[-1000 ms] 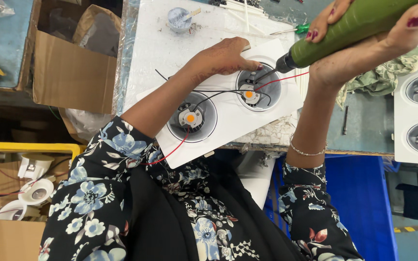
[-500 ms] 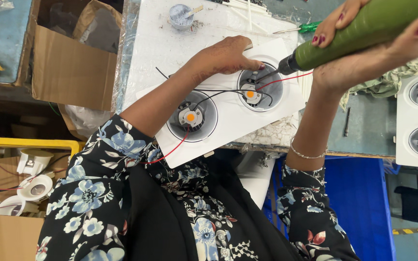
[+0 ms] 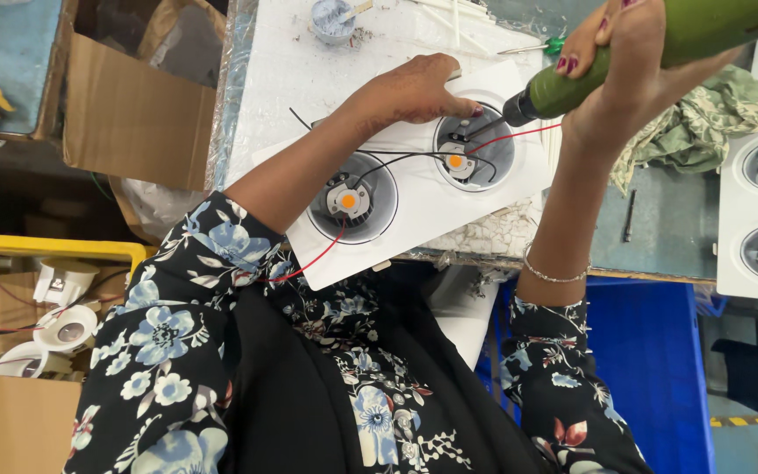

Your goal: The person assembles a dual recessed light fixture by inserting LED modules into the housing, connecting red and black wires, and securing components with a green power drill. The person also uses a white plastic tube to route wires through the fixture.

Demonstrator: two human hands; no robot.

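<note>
The right hand (image 3: 633, 70) has its grip clamped round a green electric screwdriver (image 3: 660, 48), tip angled down into the far round recess (image 3: 474, 147) of a white twin downlight fitting (image 3: 414, 189). The left hand (image 3: 410, 88) lies flat on the fitting's top edge, fingers together, fingertips at the recess rim, pinning it without clasping anything. The fitting rests on the bench (image 3: 300, 70), its near corner jutting over the edge; red and black wires (image 3: 414, 156) link its two orange-centred modules.

This looks like the fastening step at the far module. The next move seems to call for seating the bit squarely while the wires stay clear.

Compared with a second ago, the screwdriver sits steeper and higher in the view; the fitting and left hand have barely shifted.
</note>
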